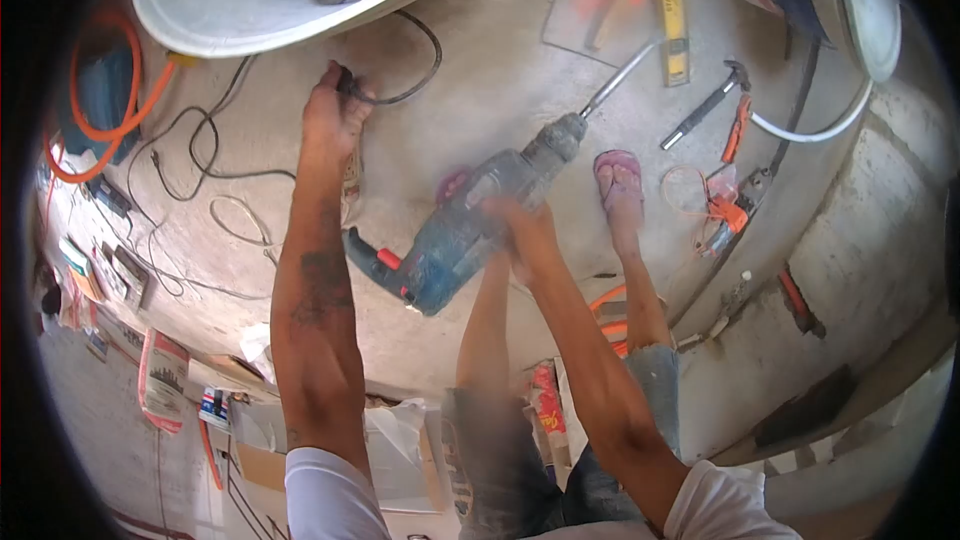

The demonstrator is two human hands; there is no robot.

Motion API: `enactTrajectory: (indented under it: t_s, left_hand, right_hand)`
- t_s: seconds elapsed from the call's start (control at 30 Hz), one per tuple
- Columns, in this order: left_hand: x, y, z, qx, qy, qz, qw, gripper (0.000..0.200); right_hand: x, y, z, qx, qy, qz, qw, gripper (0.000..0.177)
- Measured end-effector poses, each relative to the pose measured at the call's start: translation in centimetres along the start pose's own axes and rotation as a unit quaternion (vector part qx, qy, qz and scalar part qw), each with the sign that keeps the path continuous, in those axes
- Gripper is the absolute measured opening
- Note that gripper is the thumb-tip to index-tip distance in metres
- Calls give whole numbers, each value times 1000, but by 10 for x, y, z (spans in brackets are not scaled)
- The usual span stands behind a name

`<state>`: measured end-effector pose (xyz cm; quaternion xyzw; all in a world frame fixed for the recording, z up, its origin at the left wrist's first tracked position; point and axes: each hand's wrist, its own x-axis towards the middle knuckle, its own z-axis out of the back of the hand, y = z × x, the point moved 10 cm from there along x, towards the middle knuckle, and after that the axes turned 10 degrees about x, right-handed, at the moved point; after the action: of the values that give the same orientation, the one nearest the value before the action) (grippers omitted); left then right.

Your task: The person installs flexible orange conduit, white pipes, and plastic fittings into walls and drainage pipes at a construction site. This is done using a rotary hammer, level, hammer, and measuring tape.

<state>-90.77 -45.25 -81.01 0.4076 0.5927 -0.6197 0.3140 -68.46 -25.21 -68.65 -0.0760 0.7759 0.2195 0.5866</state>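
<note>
My right hand (517, 227) is wrapped round the body of a blue and grey rotary hammer drill (455, 238), slightly blurred. The drill's long metal chisel bit (622, 78) points up and to the right, and its rear handle with a red trigger lies at the lower left. My left hand (338, 108) is closed on a black power cord (438, 52), which loops out to the right of the fingers. Whether a plug sits in that grip I cannot make out. Both hands are apart.
A white round table (230, 25) with tools stands at the top left. On the floor lie a yellow spirit level (668, 10), a hammer (705, 105), orange-handled pliers (737, 127) and black cables (205, 135). An orange hose (135, 90) hangs at left. My feet in pink sandals (618, 175) are nearby.
</note>
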Motion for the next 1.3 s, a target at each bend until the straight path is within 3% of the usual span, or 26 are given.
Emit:
enactTrajectory:
  t_s: [0.07,0.13,0.2,0.27,0.33,0.4,0.5,0.6,0.67,0.73,0.8,0.87,1.0,1.1,1.2,1.27,1.3]
  left_hand:
    - [-21,-29,-28,92,21,-34,995,66]
    - [-42,-32,-36,224,-17,20,974,74]
    - [-68,-26,-60,528,93,-48,842,81]
    - [-112,6,-101,612,241,-44,752,87]
    - [-188,-13,-167,597,320,-11,736,86]
    - [-188,-16,-169,633,231,-72,735,91]
    - [-172,-38,-184,701,171,-152,675,98]
    - [-154,-58,-188,725,137,-272,617,102]
    - [-136,-67,-170,758,112,-254,591,102]
    - [-126,-79,-149,750,81,-345,558,99]
    - [-111,-87,-135,761,76,-314,563,99]
    - [-96,-90,-117,747,89,-331,570,98]
    - [-73,-92,-78,789,49,-363,494,95]
    - [-40,-87,-51,805,-2,-339,487,94]
    - [-22,-88,-29,812,-58,-316,488,98]
    - [-39,-84,-11,861,-143,-322,367,96]
    - [-47,-81,-12,873,-190,-331,303,95]
  right_hand:
    - [-23,19,-13,49,12,1,999,24]
    - [-34,26,-11,80,4,-12,997,24]
    - [-25,15,18,89,-25,-35,995,26]
    - [-4,10,30,123,-24,-8,992,27]
    - [10,7,30,168,-21,-42,985,29]
    - [7,3,13,228,-13,-143,963,31]
    - [21,30,-7,203,22,-73,976,33]
    - [28,31,-34,170,49,-121,977,38]
    - [41,48,-71,185,130,-56,972,39]
    - [63,21,-83,132,95,-123,979,54]
    - [88,-9,-100,140,111,-130,975,72]
    - [87,-3,-123,141,154,-143,967,79]
    - [99,-19,-132,75,182,-157,968,94]
    - [83,1,-133,19,309,-138,941,96]
    - [81,-1,-75,-176,272,-68,944,80]
    - [85,-18,-27,-288,237,-11,928,76]
    - [68,-4,-9,-312,228,-40,922,68]
